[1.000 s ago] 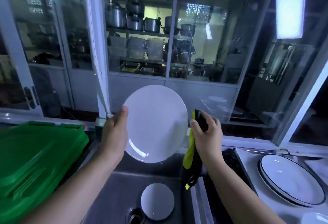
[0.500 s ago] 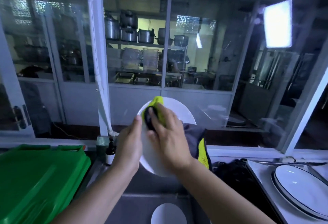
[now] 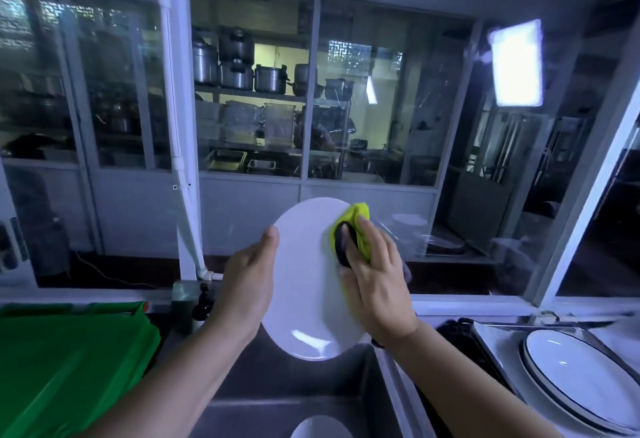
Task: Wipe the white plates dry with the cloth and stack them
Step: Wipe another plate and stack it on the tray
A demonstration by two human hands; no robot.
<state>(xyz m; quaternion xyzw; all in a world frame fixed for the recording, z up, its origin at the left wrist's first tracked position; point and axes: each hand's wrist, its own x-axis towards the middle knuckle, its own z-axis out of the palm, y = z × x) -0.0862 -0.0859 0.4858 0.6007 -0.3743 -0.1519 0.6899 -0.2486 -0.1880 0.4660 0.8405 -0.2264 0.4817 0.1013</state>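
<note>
A green plastic lidded bin fills the lower left corner. Just beside its far right corner a small dark bottle stands on the steel surface, at the foot of a white pipe that runs up the window frame.

The left hand grips the left edge of a white round plate, with the thumb laid over the front rim and the other fingers hidden behind it. The plate is held upright in the air, its face turned toward the camera, above a steel sink. Low in the sink lies a second white plate, only partly in view.

The right hand has its fingers bent over a bunched yellow and dark cloth and presses it against the upper right part of the held plate's face; a grey fold of the cloth hangs behind the hand.

Further right, a steel tray rests on the surface and carries a stack of white plates with dark rims, lying flat and well apart from the plate in the hands.
</note>
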